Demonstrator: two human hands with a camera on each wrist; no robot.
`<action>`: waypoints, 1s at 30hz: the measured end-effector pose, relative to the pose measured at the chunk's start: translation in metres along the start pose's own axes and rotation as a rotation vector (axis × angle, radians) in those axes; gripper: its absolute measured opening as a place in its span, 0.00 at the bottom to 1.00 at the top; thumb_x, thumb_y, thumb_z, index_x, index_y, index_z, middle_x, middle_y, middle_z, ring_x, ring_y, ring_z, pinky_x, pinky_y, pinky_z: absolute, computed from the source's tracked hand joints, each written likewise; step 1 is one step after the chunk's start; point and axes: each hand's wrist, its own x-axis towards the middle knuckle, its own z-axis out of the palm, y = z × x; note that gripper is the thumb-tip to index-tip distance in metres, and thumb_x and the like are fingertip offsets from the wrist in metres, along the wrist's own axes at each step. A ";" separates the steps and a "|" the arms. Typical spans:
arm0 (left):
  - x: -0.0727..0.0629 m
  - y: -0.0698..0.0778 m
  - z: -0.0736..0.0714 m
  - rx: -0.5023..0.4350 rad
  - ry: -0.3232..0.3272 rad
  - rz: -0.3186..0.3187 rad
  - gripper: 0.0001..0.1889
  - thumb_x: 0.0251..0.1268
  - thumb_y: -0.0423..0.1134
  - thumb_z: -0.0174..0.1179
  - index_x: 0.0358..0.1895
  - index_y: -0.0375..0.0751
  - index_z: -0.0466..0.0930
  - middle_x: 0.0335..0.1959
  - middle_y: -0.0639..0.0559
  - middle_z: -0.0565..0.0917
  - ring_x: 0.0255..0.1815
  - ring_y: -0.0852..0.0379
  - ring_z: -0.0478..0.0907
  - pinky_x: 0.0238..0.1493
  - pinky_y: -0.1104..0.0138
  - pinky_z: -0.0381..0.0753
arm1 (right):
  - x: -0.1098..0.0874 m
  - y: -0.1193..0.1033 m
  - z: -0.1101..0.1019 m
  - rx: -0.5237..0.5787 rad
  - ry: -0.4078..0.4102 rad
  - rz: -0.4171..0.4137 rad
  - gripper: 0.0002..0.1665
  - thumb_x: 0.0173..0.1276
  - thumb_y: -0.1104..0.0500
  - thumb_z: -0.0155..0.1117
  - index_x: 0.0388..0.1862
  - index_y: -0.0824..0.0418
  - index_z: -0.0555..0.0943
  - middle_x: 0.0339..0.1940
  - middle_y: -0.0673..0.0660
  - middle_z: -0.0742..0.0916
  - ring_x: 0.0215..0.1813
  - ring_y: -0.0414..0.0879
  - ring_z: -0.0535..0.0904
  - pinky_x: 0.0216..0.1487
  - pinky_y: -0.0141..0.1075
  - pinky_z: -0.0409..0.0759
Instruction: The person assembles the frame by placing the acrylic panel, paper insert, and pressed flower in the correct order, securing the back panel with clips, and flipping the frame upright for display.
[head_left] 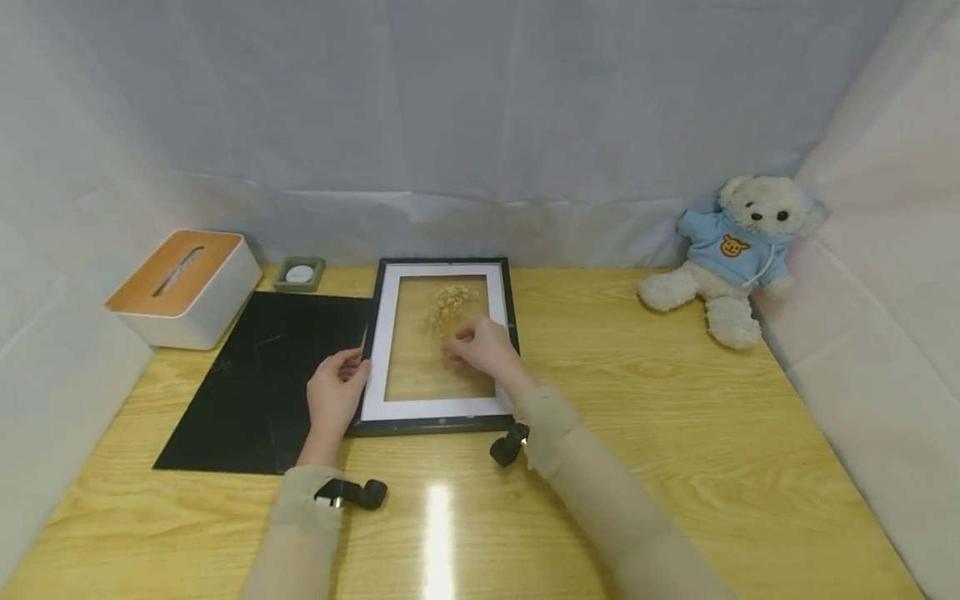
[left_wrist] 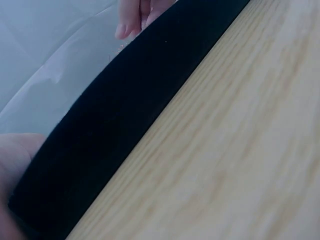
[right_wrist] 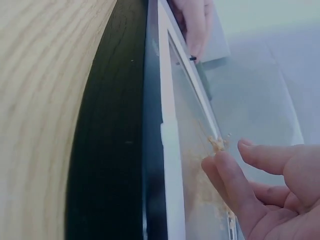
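A black picture frame [head_left: 440, 425] with a white inner mat lies on the table, its middle see-through. Within the mat lies a bunch of dried flowers [head_left: 450, 308], pale yellow-brown. My left hand [head_left: 337, 390] holds the frame's left edge, fingers curled at the rim; part of it also shows at the lower left of the left wrist view. Over the flower stems, my right hand [head_left: 486, 348] reaches down from the right. In the right wrist view its thumb and fingers [right_wrist: 230, 175] stand apart, with a small sprig [right_wrist: 217, 143] right at the fingertips.
A black board [head_left: 255, 383] lies flat left of the frame. Behind it stand a white tissue box [head_left: 206, 308] with an orange lid and a small green square dish [head_left: 280, 282] holding a round white item [head_left: 299, 274]. A teddy bear [head_left: 738, 246] in blue sits at the back right.
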 end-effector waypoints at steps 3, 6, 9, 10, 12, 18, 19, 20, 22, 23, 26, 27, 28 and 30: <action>-0.001 0.001 0.000 -0.006 -0.001 0.003 0.15 0.65 0.35 0.60 0.51 0.32 0.81 0.41 0.39 0.81 0.41 0.46 0.78 0.44 0.56 0.79 | -0.009 0.004 -0.005 0.040 0.007 -0.012 0.23 0.64 0.56 0.67 0.51 0.70 0.79 0.40 0.61 0.87 0.32 0.44 0.86 0.40 0.33 0.83; -0.001 0.000 0.001 -0.008 -0.001 0.006 0.15 0.65 0.35 0.60 0.51 0.31 0.81 0.41 0.39 0.81 0.41 0.46 0.78 0.44 0.56 0.79 | -0.020 0.008 -0.011 0.107 -0.006 -0.030 0.21 0.65 0.58 0.66 0.53 0.70 0.78 0.43 0.62 0.85 0.36 0.47 0.86 0.39 0.34 0.83; -0.001 0.000 0.000 -0.001 -0.008 0.007 0.15 0.65 0.35 0.60 0.51 0.31 0.81 0.42 0.38 0.81 0.41 0.45 0.79 0.45 0.55 0.79 | -0.033 0.014 -0.014 0.161 -0.041 -0.046 0.20 0.66 0.60 0.65 0.53 0.70 0.78 0.43 0.62 0.85 0.37 0.48 0.85 0.38 0.35 0.84; -0.001 0.000 -0.001 0.000 -0.011 0.006 0.15 0.65 0.35 0.60 0.51 0.31 0.81 0.42 0.38 0.81 0.41 0.45 0.79 0.45 0.55 0.79 | -0.038 0.015 -0.015 0.178 -0.052 -0.052 0.20 0.66 0.60 0.66 0.53 0.70 0.78 0.42 0.61 0.85 0.37 0.48 0.85 0.37 0.36 0.84; -0.001 0.002 -0.002 -0.010 -0.012 0.006 0.15 0.65 0.35 0.59 0.51 0.31 0.81 0.42 0.38 0.81 0.42 0.45 0.79 0.45 0.55 0.79 | -0.047 0.019 -0.015 0.213 -0.079 -0.055 0.20 0.66 0.61 0.66 0.53 0.70 0.78 0.42 0.61 0.84 0.37 0.49 0.85 0.37 0.36 0.84; -0.001 0.013 -0.011 -0.044 0.009 0.043 0.13 0.65 0.33 0.59 0.50 0.30 0.81 0.41 0.38 0.81 0.42 0.45 0.79 0.45 0.56 0.80 | -0.067 0.029 -0.009 0.331 -0.113 -0.082 0.17 0.67 0.64 0.63 0.52 0.73 0.78 0.38 0.62 0.84 0.35 0.50 0.85 0.37 0.37 0.85; -0.002 0.016 -0.013 -0.038 0.006 0.053 0.13 0.65 0.33 0.59 0.50 0.30 0.81 0.41 0.38 0.81 0.42 0.45 0.79 0.44 0.56 0.80 | -0.069 0.030 -0.007 0.349 -0.113 -0.084 0.16 0.67 0.65 0.63 0.51 0.73 0.78 0.38 0.62 0.84 0.35 0.50 0.85 0.37 0.37 0.85; -0.003 0.019 -0.016 -0.027 0.000 0.062 0.13 0.65 0.33 0.59 0.50 0.30 0.81 0.41 0.38 0.81 0.42 0.45 0.79 0.44 0.56 0.80 | -0.071 0.030 -0.004 0.358 -0.113 -0.087 0.16 0.67 0.65 0.63 0.50 0.73 0.78 0.37 0.62 0.85 0.35 0.50 0.85 0.37 0.37 0.85; -0.006 0.027 -0.024 -0.002 -0.022 0.079 0.14 0.65 0.33 0.58 0.51 0.30 0.80 0.42 0.38 0.81 0.42 0.45 0.79 0.45 0.55 0.80 | -0.073 0.030 0.002 0.374 -0.124 -0.104 0.15 0.67 0.66 0.63 0.50 0.73 0.78 0.36 0.62 0.85 0.35 0.49 0.85 0.37 0.36 0.85; -0.008 0.030 -0.029 0.012 -0.038 0.086 0.14 0.66 0.33 0.58 0.52 0.30 0.80 0.42 0.38 0.81 0.43 0.45 0.79 0.45 0.55 0.80 | -0.074 0.029 0.006 0.384 -0.133 -0.115 0.15 0.67 0.66 0.63 0.49 0.73 0.78 0.36 0.62 0.85 0.35 0.49 0.85 0.37 0.36 0.85; -0.014 0.037 -0.047 0.049 -0.088 0.110 0.15 0.67 0.34 0.57 0.53 0.31 0.80 0.45 0.39 0.80 0.44 0.45 0.79 0.46 0.55 0.80 | -0.078 0.024 0.021 0.427 -0.185 -0.144 0.16 0.67 0.66 0.62 0.51 0.73 0.78 0.36 0.62 0.86 0.35 0.48 0.85 0.38 0.37 0.85; -0.016 0.039 -0.054 0.058 -0.105 0.118 0.15 0.67 0.35 0.57 0.54 0.32 0.79 0.45 0.39 0.80 0.44 0.45 0.78 0.45 0.55 0.80 | -0.079 0.020 0.027 0.452 -0.208 -0.148 0.16 0.67 0.67 0.62 0.52 0.73 0.77 0.37 0.63 0.85 0.36 0.49 0.85 0.39 0.38 0.85; -0.018 0.040 -0.062 0.071 -0.117 0.125 0.16 0.67 0.35 0.57 0.54 0.32 0.79 0.46 0.39 0.80 0.44 0.45 0.78 0.45 0.56 0.80 | -0.081 0.018 0.033 0.474 -0.229 -0.152 0.17 0.67 0.67 0.62 0.52 0.73 0.77 0.37 0.62 0.85 0.36 0.49 0.85 0.39 0.39 0.85; -0.020 0.038 -0.078 0.095 -0.128 0.132 0.16 0.68 0.37 0.57 0.55 0.33 0.79 0.47 0.40 0.80 0.44 0.47 0.78 0.43 0.64 0.79 | -0.085 0.011 0.045 0.496 -0.271 -0.166 0.18 0.67 0.66 0.62 0.54 0.73 0.76 0.37 0.62 0.85 0.36 0.51 0.85 0.39 0.41 0.85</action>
